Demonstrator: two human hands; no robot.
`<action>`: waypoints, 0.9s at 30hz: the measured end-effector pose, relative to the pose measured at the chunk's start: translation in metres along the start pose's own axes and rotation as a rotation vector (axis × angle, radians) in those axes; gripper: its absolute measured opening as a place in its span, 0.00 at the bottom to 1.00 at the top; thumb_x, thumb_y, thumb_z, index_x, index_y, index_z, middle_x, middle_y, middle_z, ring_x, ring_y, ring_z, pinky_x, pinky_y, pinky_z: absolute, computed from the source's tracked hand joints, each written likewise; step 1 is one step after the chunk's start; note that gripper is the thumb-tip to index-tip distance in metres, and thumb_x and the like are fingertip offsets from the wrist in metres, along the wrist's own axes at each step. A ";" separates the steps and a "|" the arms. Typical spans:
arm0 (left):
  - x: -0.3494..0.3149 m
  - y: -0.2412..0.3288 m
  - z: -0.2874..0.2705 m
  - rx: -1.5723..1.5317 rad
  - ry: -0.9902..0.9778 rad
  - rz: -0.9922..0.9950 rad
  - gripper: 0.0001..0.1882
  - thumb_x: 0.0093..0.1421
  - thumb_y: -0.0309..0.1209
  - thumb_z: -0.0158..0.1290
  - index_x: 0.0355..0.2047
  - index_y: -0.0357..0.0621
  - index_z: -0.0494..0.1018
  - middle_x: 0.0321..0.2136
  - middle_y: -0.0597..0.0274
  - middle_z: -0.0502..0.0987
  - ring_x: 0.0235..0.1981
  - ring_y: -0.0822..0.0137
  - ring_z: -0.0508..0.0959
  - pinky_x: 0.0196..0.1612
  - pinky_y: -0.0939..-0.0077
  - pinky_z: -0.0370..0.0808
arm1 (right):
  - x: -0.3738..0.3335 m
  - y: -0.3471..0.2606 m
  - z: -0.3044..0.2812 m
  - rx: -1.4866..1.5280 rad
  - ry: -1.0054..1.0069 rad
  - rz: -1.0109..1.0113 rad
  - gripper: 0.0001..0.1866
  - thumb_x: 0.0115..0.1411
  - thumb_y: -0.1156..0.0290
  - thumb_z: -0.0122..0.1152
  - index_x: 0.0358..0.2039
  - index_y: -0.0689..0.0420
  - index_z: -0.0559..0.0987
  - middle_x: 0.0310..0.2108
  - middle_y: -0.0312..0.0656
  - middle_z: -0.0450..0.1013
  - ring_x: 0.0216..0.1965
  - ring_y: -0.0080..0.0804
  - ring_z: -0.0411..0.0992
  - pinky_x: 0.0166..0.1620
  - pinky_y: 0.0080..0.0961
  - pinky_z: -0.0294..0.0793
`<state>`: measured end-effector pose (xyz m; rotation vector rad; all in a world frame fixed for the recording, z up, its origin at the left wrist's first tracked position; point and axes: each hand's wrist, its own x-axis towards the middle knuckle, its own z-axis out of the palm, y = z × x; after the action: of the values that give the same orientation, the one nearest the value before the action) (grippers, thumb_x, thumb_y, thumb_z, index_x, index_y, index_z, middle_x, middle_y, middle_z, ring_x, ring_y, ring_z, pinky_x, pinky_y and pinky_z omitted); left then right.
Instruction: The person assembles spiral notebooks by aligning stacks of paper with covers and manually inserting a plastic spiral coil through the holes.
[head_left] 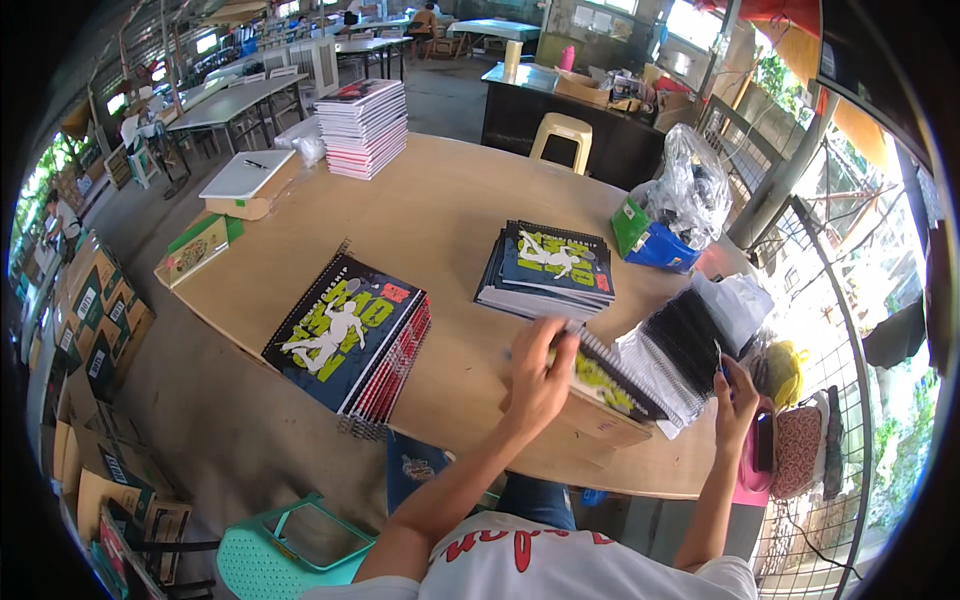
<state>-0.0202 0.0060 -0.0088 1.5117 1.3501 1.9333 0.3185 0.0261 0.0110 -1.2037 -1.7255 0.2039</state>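
My left hand (pixel 545 375) grips the upper left edge of a tilted spiral notebook (pixel 615 380), whose dark and lime cover is smeared by motion. Over at the right, my right hand (pixel 737 400) has its fingers closed around a small blue-handled tool (pixel 720 368), its kind not clear. Between the hands lies a bundle of black binding coils (pixel 690 325) on white wrapping. Coil-bound notebooks (pixel 345 335) with a white player figure on the cover form a stack at the left. Beyond my left hand rests another stack of the same notebooks (pixel 555 262).
A tall pile of books (pixel 362 130) stands at the table's far left, near a white board with a pen (pixel 248 175). A blue and green box with plastic bags (pixel 665 235) sits at the far right. A wire grid (pixel 820 400) borders the right side; a green stool (pixel 295 550) is below.
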 end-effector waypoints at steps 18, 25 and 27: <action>0.139 -0.037 -0.213 1.094 -0.886 0.004 0.09 0.71 0.41 0.42 0.39 0.52 0.68 0.32 0.59 0.79 0.39 0.50 0.78 0.46 0.51 0.65 | -0.117 0.073 0.029 -0.389 -0.124 0.057 0.22 0.49 0.74 0.70 0.46 0.63 0.80 0.47 0.52 0.71 0.45 0.51 0.68 0.52 0.46 0.67; 0.135 -0.055 -0.212 1.027 -0.800 0.201 0.08 0.70 0.39 0.45 0.42 0.53 0.69 0.45 0.63 0.73 0.50 0.58 0.71 0.51 0.48 0.62 | -0.108 0.049 0.033 -0.421 -0.005 0.044 0.25 0.59 0.63 0.66 0.53 0.63 0.78 0.54 0.55 0.67 0.56 0.54 0.66 0.60 0.48 0.63; 0.131 -0.062 -0.216 0.974 -0.787 0.206 0.09 0.69 0.40 0.46 0.44 0.52 0.69 0.46 0.64 0.73 0.50 0.58 0.71 0.53 0.49 0.61 | -0.084 -0.015 0.039 -0.050 -0.074 0.004 0.34 0.61 0.48 0.62 0.57 0.64 0.76 0.56 0.56 0.66 0.60 0.51 0.64 0.62 0.50 0.61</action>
<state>-0.2775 0.0322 0.0178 2.5108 1.8135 0.4787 0.2812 -0.0332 -0.0514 -1.2505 -1.8020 0.2114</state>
